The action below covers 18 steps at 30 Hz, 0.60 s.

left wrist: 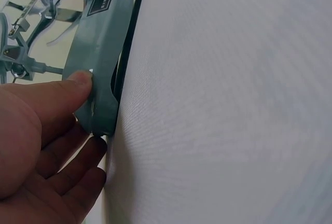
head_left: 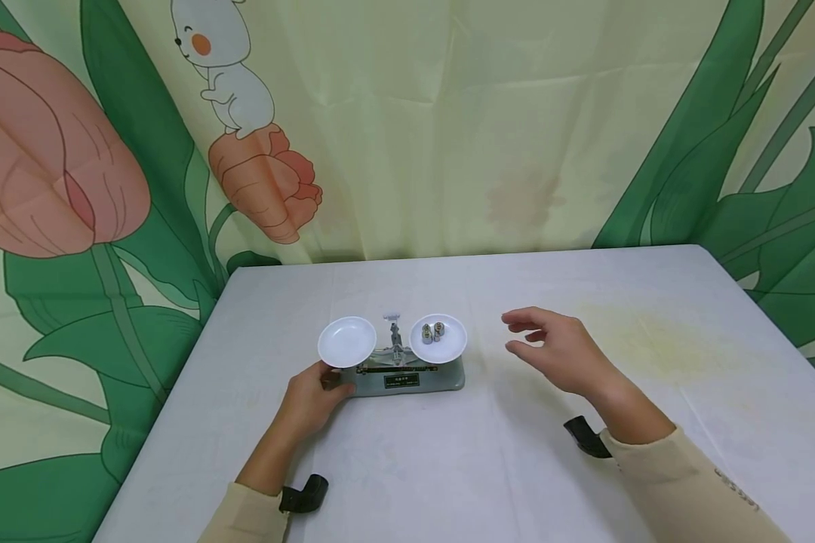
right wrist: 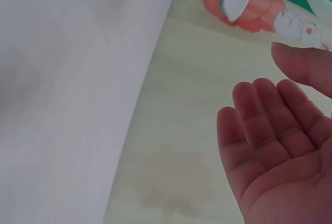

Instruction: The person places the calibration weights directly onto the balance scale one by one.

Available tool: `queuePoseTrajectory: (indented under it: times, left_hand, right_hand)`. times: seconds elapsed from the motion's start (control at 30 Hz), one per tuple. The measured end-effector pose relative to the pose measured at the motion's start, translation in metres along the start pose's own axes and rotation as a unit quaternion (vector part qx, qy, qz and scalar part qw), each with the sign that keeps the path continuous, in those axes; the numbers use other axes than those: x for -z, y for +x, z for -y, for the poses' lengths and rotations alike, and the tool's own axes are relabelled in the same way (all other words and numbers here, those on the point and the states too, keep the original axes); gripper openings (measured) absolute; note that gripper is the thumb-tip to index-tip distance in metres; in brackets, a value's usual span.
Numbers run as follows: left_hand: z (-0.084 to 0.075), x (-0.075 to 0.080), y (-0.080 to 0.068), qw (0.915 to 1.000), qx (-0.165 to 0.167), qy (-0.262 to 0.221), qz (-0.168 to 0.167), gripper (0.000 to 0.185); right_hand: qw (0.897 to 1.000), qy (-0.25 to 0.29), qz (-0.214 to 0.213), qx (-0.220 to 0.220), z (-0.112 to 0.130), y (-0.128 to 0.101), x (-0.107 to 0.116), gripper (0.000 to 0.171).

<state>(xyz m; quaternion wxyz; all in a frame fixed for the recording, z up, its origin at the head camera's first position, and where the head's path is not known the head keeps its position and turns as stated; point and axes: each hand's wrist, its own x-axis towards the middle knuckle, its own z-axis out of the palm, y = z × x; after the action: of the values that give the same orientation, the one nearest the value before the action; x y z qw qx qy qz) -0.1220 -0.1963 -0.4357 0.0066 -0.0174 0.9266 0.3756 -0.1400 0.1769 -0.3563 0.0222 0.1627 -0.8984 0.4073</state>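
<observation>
A grey-green two-pan balance scale [head_left: 373,388] stands on the white-covered table. Its left white pan [head_left: 347,342] holds nothing, while two small metal weights [head_left: 427,333] sit upright on the right white pan [head_left: 453,346]. My left hand [head_left: 310,400] grips the left end of the scale's base, and in the left wrist view the thumb [left wrist: 78,86] presses on its front face with the other fingers bent around the end. Off to the right of the scale, my right hand [head_left: 560,351] hovers above the table, fingers slightly bent, palm bare in the right wrist view.
The white tablecloth [head_left: 435,460] covers the table out to its back edge. Behind it hangs a curtain [head_left: 448,136] printed with leaves, a tulip and a white animal on a carrot. Black straps [head_left: 304,495] show at both cuffs.
</observation>
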Motion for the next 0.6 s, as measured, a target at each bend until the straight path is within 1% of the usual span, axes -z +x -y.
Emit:
queuePoseTrajectory:
  times: [0.23, 0.6]
  left_hand:
    - [0.0, 0.0, 0.0, 1.0, 0.004, 0.001, 0.0, 0.044]
    - [0.0, -0.001, 0.001, 1.0, 0.006, 0.001, 0.002, 0.046]
  right_hand:
    - [0.998, -0.042, -0.006, -0.041, -0.026, -0.021, 0.021, 0.034]
    - [0.991, -0.092, -0.002, -0.092, -0.068, -0.045, 0.04, 0.037]
